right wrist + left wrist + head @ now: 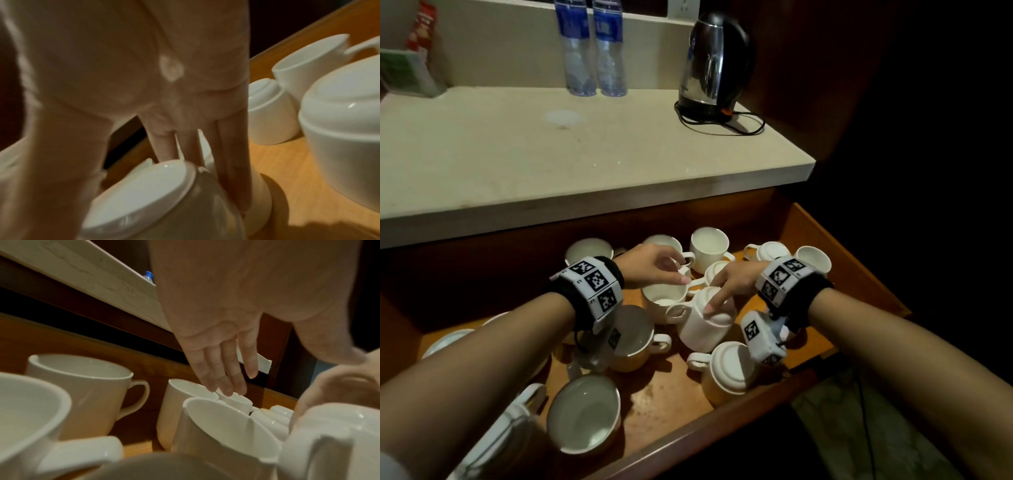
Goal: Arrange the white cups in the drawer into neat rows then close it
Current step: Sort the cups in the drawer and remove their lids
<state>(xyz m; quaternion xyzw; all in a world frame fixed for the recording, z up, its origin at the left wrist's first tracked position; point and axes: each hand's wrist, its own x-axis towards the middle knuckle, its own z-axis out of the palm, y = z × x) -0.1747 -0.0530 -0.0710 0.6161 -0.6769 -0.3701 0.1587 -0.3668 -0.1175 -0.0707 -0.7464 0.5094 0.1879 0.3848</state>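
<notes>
Several white cups lie scattered in the open wooden drawer (843,247), some upright and some upside down. My right hand (717,301) grips a tilted upside-down cup (702,332) in the middle; its thumb lies on the base and its fingers (232,178) run down the far side of that cup (144,194). My left hand (674,274) hovers with straight fingers (226,378) just over an upright cup (664,296) and holds nothing. That cup (226,426) stands against the held one.
A big upright cup (585,414) and an upturned cup (729,370) sit near the drawer's front edge (688,442). More cups line the back (709,245). Above is a pale countertop (585,154) with a kettle (715,65) and two water bottles (592,48).
</notes>
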